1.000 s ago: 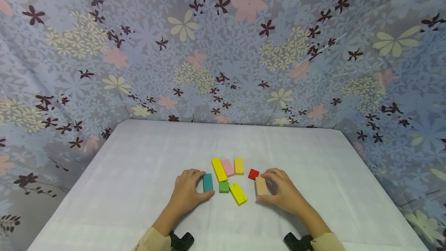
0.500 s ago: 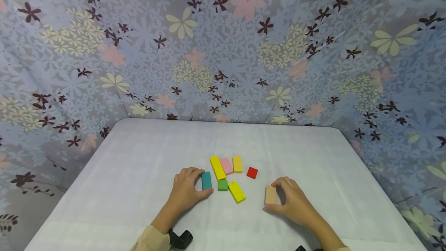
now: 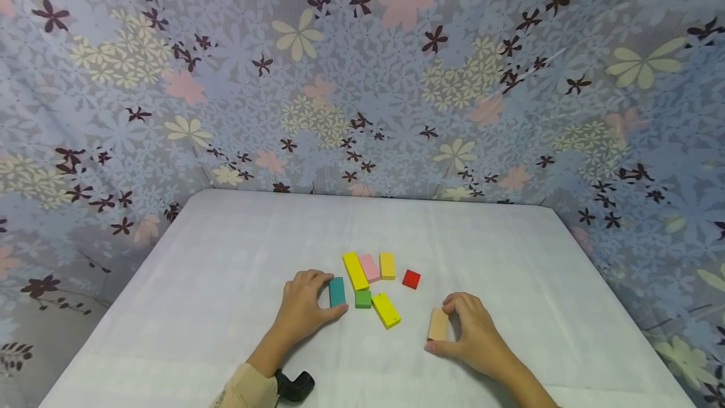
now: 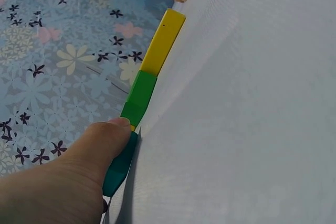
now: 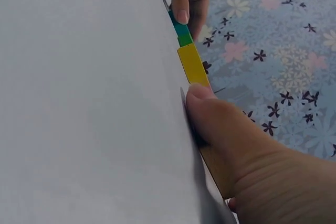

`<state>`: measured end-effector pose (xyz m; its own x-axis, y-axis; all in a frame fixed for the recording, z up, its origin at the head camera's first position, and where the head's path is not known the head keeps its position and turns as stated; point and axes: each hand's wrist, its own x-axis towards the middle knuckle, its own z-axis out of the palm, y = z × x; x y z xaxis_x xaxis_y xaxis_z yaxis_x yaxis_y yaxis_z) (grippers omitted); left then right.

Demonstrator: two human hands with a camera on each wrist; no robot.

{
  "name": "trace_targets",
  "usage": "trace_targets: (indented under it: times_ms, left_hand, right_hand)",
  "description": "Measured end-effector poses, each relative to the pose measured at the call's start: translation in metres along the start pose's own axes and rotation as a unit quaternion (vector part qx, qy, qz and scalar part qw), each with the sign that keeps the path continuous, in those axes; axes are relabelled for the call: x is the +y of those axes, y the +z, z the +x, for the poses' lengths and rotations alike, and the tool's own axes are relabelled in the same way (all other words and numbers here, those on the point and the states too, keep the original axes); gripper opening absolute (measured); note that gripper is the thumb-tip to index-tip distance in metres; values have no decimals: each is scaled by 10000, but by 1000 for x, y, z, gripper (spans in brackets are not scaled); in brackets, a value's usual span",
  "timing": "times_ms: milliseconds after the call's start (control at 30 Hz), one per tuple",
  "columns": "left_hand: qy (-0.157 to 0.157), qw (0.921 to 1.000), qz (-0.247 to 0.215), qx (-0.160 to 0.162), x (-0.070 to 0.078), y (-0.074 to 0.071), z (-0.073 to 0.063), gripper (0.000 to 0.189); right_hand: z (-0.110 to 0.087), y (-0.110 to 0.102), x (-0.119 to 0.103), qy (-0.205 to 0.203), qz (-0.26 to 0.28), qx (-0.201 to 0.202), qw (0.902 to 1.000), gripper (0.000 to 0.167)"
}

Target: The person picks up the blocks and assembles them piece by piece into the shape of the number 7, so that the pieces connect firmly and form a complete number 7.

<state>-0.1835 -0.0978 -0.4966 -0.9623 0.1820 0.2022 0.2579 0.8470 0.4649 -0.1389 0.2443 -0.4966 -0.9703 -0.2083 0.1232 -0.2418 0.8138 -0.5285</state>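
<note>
My left hand [image 3: 303,303] grips a teal block [image 3: 337,292] by its two ends, thumb at the near end and fingers at the far end. On the right, a plain wooden block [image 3: 438,324] is held the same way by my right hand [image 3: 472,335]. A small green block [image 3: 363,299] lies just right of the teal one. Beside it rests a bright yellow block [image 3: 386,310], tilted. In the left wrist view, my thumb [image 4: 100,142] covers part of the teal block [image 4: 122,165]. The right thumb hides part of the wooden block [image 5: 218,171] in the right wrist view.
Behind these lie a long yellow block [image 3: 355,271], a pink block [image 3: 369,267] and a shorter yellow block [image 3: 387,266]. A red block [image 3: 411,279] sits apart to their right. All are on a white-covered table [image 3: 255,232], with a floral curtain [image 3: 362,80] behind.
My right hand has carried the wooden block right and nearer to me, away from the red block, then turned it slightly. The left hand has stayed at the teal block.
</note>
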Motion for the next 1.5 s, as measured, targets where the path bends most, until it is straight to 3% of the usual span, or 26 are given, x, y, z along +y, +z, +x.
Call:
trace_targets:
  times_ms: [300,467,700,1000,1267,1500]
  left_hand:
    - [-12,10000,63,-3,0,0,1,70]
    - [-38,10000,61,-33,-1,1,1,70]
    - [-12,10000,55,-9,-2,1,1,70]
    - [26,10000,21,40,-3,2,1,70]
    - [34,10000,-36,13,-5,4,0,69]
    - [-1,10000,-18,8,-5,3,0,70]
  right_hand:
    - [1,-4,-2,4,-232,-139,9996,76]
    - [11,-10,-2,9,-113,-176,9998,72]
    - [41,-17,-5,-36,-119,-295,9995,79]
    - [92,-21,-22,-409,-35,-396,9984,80]
    - [126,-8,-38,-408,-369,-1115,9922,78]
    - [140,2,-53,-598,-794,-1487,9839,69]
